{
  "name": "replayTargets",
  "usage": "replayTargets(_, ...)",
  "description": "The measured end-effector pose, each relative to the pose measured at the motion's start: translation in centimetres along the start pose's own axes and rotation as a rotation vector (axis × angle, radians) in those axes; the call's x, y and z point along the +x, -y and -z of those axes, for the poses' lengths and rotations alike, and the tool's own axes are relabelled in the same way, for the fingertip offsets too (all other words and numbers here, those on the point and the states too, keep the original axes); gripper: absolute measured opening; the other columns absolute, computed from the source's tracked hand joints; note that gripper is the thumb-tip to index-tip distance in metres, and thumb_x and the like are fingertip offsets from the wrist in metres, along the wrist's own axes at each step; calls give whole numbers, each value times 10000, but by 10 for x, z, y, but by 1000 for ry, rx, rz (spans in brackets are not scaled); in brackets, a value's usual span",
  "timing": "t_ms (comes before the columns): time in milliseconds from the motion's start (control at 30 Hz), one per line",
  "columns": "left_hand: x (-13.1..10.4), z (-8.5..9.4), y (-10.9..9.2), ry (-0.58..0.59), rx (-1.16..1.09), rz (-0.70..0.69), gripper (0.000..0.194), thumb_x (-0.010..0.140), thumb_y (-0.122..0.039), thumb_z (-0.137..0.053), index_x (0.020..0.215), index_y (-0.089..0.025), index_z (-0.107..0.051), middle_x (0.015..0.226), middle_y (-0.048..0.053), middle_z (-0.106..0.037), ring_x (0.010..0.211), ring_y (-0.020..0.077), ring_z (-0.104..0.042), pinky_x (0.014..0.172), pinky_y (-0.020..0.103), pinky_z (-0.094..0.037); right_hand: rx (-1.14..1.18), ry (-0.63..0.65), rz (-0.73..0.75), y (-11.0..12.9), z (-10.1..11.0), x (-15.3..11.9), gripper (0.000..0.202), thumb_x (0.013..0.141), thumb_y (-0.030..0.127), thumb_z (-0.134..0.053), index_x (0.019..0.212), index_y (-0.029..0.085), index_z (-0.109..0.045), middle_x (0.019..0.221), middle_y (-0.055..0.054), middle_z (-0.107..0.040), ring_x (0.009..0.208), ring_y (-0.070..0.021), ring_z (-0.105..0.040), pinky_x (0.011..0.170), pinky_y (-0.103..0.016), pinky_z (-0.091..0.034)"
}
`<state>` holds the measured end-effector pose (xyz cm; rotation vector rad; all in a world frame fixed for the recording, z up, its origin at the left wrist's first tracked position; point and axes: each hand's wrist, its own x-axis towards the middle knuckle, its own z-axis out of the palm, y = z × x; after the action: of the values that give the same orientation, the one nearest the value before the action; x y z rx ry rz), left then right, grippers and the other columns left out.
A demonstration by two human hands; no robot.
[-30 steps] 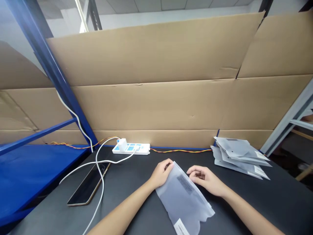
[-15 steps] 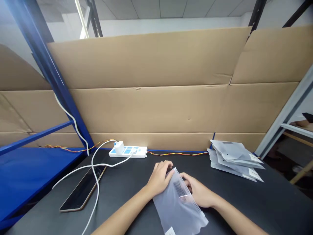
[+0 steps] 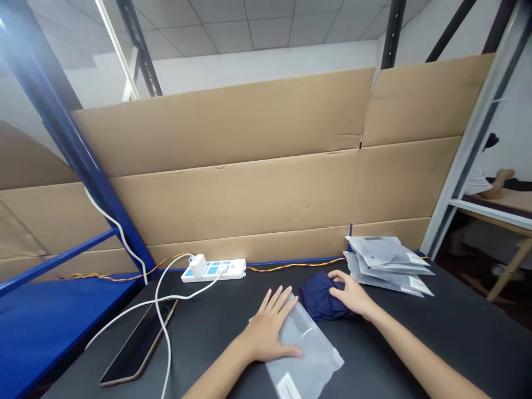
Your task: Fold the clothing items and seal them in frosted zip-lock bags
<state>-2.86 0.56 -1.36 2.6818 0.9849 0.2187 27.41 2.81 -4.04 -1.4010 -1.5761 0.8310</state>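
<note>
A frosted plastic zip bag [image 3: 310,346] with a white label lies on the dark table at the lower middle. My left hand [image 3: 268,330] rests flat on its left part, fingers spread. Just right of the bag's upper end is a bundled dark blue cloth [image 3: 322,297]. My right hand [image 3: 351,293] grips the cloth at its right side, thumb and fingers pressed into it. Some of those fingertips are hidden in the fabric.
Several frosted bags [image 3: 386,263] are stacked at the back right. A white power strip [image 3: 216,270] with cables sits at the back, and a phone [image 3: 139,343] lies left. Cardboard [image 3: 249,205] walls the rear. At far right, part of another person [image 3: 494,185] shows.
The dark blue cloth is now in view, held by my right hand, which has moved off the bag. My left hand has flattened out on the bag. The camera view has turned right.
</note>
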Motion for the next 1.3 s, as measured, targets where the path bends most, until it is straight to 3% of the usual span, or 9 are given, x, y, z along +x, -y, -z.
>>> replayTargets(267,-109,29,90,-113,256,373,770,892,-625,-526,1539,-333,-229,1601,62,-248,1466,350,-227,1169,627,-138,-70,127,81,-10,42,-34,292,744,271,-636,1032,234,-669,1084,-53,-706,1055,-291,-625,978,-407,-449)
replayTargets(400,-129,46,114,-228,327,399,610,906,-506,-559,1462,-293,-430,1555,62,-374,1420,339,-344,1163,548,-268,-71,192,98,-6,36,-39,273,788,307,-632,1051,240,-666,1103,-56,-699,1076,-297,-609,982,-413,-447)
replayTargets(467,-112,45,94,-326,317,338,461,946,-389,-503,1391,-271,-513,1518,61,-434,1373,309,-424,1133,487,-356,-60,176,99,-1,25,-40,267,797,331,-641,1047,239,-660,1070,-52,-698,1047,-292,-610,954,-409,-461)
replayTargets(567,-62,24,21,-421,212,220,377,982,-329,-422,1339,-281,-534,1380,71,-562,1252,273,-537,1066,434,-436,-38,113,108,7,3,-43,270,811,358,-654,1051,234,-638,1006,-36,-680,989,-265,-611,918,-386,-468)
replayTargets(700,13,-19,-82,-294,71,137,746,737,-563,-714,1377,-255,-486,1346,146,-562,1162,421,-539,955,550,-471,106,147,110,11,-16,-48,280,869,418,-610,1076,230,-609,979,-22,-642,954,-226,-600,887,-347,-473)
replayTargets(767,38,-31,-105,-258,51,176,611,770,-470,-697,1304,-223,-535,1284,162,-596,1114,434,-557,903,563,-478,199,200,98,10,-14,-50,274,901,420,-561,1095,228,-588,963,-19,-618,920,-204,-599,852,-329,-483)
replayTargets(933,36,-20,-87,-348,-209,197,159,932,-284,-479,1070,-256,-553,1014,63,-676,907,268,-649,774,375,-508,225,199,91,5,2,-49,270,852,339,-589,1094,229,-546,927,1,-559,849,-165,-580,788,-292,-482)
replayTargets(1133,-26,-4,-42,-473,30,417,473,927,-223,-434,1395,-287,-405,1115,82,-652,968,282,-650,800,386,-494,132,189,67,3,26,-46,206,795,241,-610,999,219,-600,847,27,-536,671,-123,-508,642,-250,-433)
replayTargets(1300,-29,-12,-48,-414,329,336,493,899,-140,-410,1357,-284,-527,1299,115,-550,1082,322,-562,886,459,-455,-88,181,115,1,30,-45,207,782,192,-581,982,224,-623,804,27,-559,659,-135,-480,629,-257,-405)
